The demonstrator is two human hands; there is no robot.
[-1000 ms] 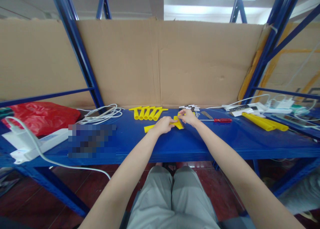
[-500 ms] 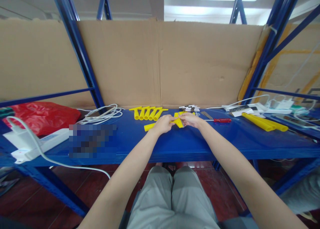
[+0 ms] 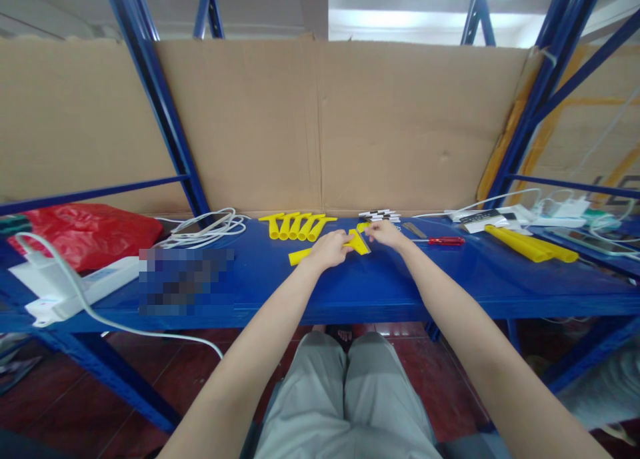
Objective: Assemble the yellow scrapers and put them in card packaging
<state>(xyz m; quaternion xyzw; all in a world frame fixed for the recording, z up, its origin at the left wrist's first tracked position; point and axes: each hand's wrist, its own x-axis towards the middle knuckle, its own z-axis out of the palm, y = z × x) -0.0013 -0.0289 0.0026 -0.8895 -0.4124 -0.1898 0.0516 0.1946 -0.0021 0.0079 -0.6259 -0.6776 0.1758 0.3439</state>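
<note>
My left hand (image 3: 330,249) is wrapped around the handle of a yellow scraper (image 3: 358,243), which lies low over the blue bench. Its round handle end sticks out on the left of the hand, and its wide head, with a thin metallic edge, points right. My right hand (image 3: 384,234) is just beyond the head, its fingers pinched together; what they hold is too small to make out. Close to those fingertips is a small yellow piece (image 3: 363,226). Behind my left hand several yellow scrapers (image 3: 295,227) lie in a row.
Black-and-white pieces (image 3: 380,215) lie behind my right hand. To its right are flat metal strips (image 3: 414,230), a red-handled screwdriver (image 3: 447,241) and yellow tubular handles (image 3: 530,244). A power strip (image 3: 95,289), white cable (image 3: 215,227) and red bag (image 3: 95,232) lie left. Cardboard (image 3: 320,125) stands behind.
My right hand has drawn slightly right, away from the scraper's head, exposing its metallic edge. My left hand keeps its hold, with the scraper nearly in place.
</note>
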